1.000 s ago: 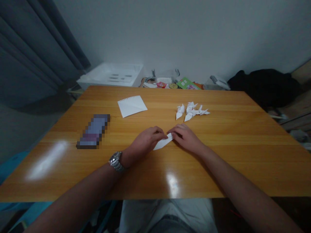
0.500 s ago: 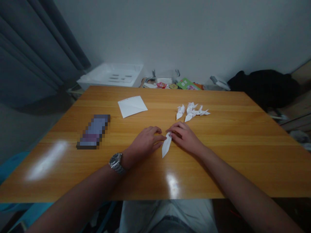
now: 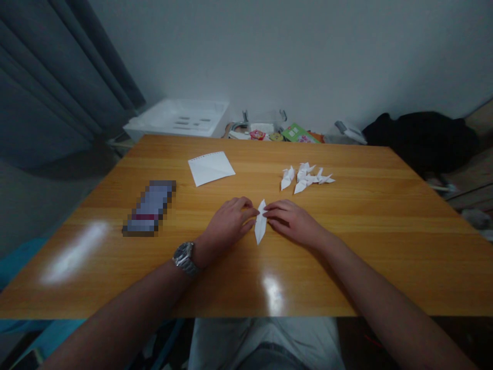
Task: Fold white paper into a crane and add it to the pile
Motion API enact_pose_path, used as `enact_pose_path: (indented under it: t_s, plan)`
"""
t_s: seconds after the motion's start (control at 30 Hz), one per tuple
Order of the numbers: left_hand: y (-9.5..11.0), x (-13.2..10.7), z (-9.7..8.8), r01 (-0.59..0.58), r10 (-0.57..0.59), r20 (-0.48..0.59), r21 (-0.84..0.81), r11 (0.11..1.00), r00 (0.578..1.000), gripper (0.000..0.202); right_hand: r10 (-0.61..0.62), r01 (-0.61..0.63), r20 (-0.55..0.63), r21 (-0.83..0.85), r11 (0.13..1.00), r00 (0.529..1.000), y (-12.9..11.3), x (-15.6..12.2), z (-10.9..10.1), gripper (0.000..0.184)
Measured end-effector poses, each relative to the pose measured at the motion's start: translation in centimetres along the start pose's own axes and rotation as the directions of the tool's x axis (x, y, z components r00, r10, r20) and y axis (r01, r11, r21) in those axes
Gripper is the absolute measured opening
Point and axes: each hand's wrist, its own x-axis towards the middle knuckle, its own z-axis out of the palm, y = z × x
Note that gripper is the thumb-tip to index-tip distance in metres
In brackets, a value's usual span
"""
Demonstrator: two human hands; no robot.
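A narrow piece of folded white paper [image 3: 261,229], pointed at both ends, stands out between my hands over the middle of the table. My left hand [image 3: 234,216], with a metal watch [image 3: 185,258] on its wrist, pinches the paper's left edge near the upper part. From the other side, my right hand [image 3: 290,218] has its fingertips closed on the right edge at about the same height. Just beyond my right hand lies a group of small folded paper cranes [image 3: 304,178].
A white sheet [image 3: 211,168] with a perforated edge lies at the back left of the wooden table [image 3: 346,257]. Nearer on the left is a blurred-out phone-shaped object [image 3: 150,208]. Behind the table stand a white plastic bin [image 3: 185,118] and a green packet [image 3: 298,133].
The folded paper has shifted slightly left, and its upper point now shows above the fingers. My right hand's fingertips have moved from its top end to its right edge.
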Motion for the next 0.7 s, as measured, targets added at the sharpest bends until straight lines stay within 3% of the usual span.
enact_pose_path:
  t_s: [0.33,0.53,0.7]
  plan:
    - [-0.2,0.0,0.2,0.006,-0.005,0.016,-0.054,0.999,1.000,0.024,-0.029,0.029,-0.009,-0.044,0.999,1.000,-0.1,0.0,0.5,0.023]
    - [-0.6,-0.1,0.5,0.003,-0.003,0.000,-0.113,0.994,1.000,0.023,-0.065,0.072,0.046,-0.168,0.983,0.997,-0.7,0.2,1.0,0.021]
    - [-0.6,0.0,0.7,-0.012,0.010,-0.018,-0.143,0.990,1.000,0.023,-0.034,0.033,-0.054,-0.019,0.999,0.998,-0.6,0.1,1.0,0.018]
